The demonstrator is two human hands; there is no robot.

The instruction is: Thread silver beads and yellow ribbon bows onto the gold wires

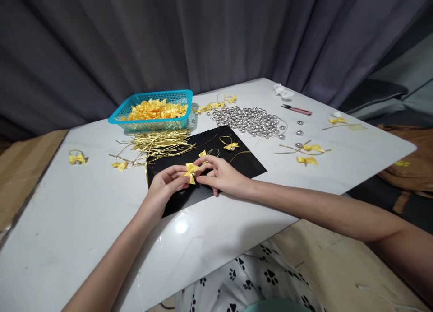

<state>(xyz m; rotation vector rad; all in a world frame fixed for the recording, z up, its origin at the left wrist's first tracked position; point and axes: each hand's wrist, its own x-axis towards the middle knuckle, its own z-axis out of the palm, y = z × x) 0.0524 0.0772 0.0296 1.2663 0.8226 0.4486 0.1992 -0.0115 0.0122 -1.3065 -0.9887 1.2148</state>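
Observation:
A yellow ribbon bow (191,168) with a small silver bead at its middle is held up over a black sheet (209,142). My left hand (169,181) pinches the bow's left side between thumb and fingers. From the right, my right hand (221,174) closes thumb and forefinger at the bow's other edge, by the bead. Just behind those fingers, another bow (203,154) with a gold cord loop lies on the sheet, partly hidden. Farther back on the sheet rests a looped bow (231,146) with a silver bead.
A blue basket (117,121) of yellow bows stands at the back left, behind a bundle of gold ties (158,141). Silver beads (248,120) are heaped at the back. Pink-handled snips (299,110) lie right of them. Loose bows (307,160) and ties are scattered across the white table (101,221).

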